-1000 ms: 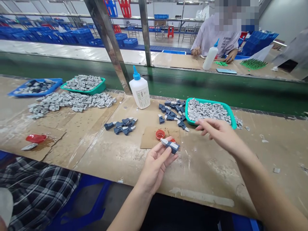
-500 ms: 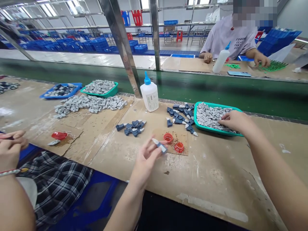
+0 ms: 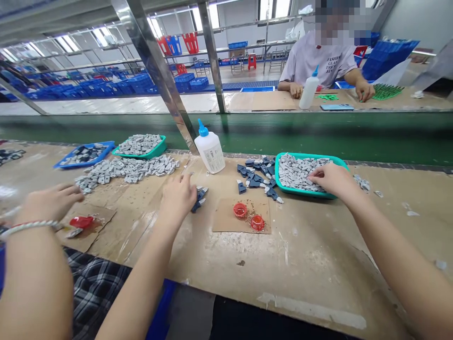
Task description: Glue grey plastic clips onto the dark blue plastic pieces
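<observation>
My left hand (image 3: 178,196) reaches over a small pile of dark blue plastic pieces with pale tips (image 3: 200,198) and covers most of it. Its fingertips are hidden behind the back of the hand, so any piece in them does not show. My right hand (image 3: 332,179) dips into the green tray (image 3: 307,192) of small grey plastic pieces (image 3: 295,171). Its thumb and fingers are closed together among the pieces; what lies between them is too small to make out. Between the hands, two red caps holding clear liquid (image 3: 240,210) sit on a cardboard square (image 3: 222,222).
A white squeeze bottle (image 3: 211,153) with a blue nozzle stands behind the caps. More dark blue pieces (image 3: 255,179) lie beside the green tray. At left, a co-worker's hand (image 3: 53,200) is near a grey heap (image 3: 130,169). A metal post (image 3: 159,71) rises behind.
My left hand has moved left from near the red caps, where it held a dark blue piece, to the small pile. My right hand stays in the tray. The view has shifted.
</observation>
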